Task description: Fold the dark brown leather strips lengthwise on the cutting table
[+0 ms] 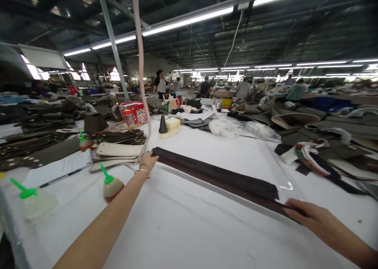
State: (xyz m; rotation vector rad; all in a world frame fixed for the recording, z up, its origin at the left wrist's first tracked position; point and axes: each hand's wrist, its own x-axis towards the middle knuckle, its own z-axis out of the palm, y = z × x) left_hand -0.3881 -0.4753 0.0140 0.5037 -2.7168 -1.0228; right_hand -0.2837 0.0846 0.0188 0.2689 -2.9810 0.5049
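Observation:
A stack of long dark brown strips (215,175) lies slantwise across the white table (183,225). My left hand (148,161), a bracelet on its wrist, is closed on the strips' far left end. My right hand (301,214) presses flat on their near right end, with its fingers stretched out along the top strip. A clear plastic sheet (283,174) lies under and beside the strips on the right.
A small bottle with a green nozzle (110,185) stands just left of my left arm, another (32,200) at the far left. Cream strips (118,151), a pen (62,177), a black cone (163,125), plastic bags and heaps of material crowd the far table. Workers stand far back.

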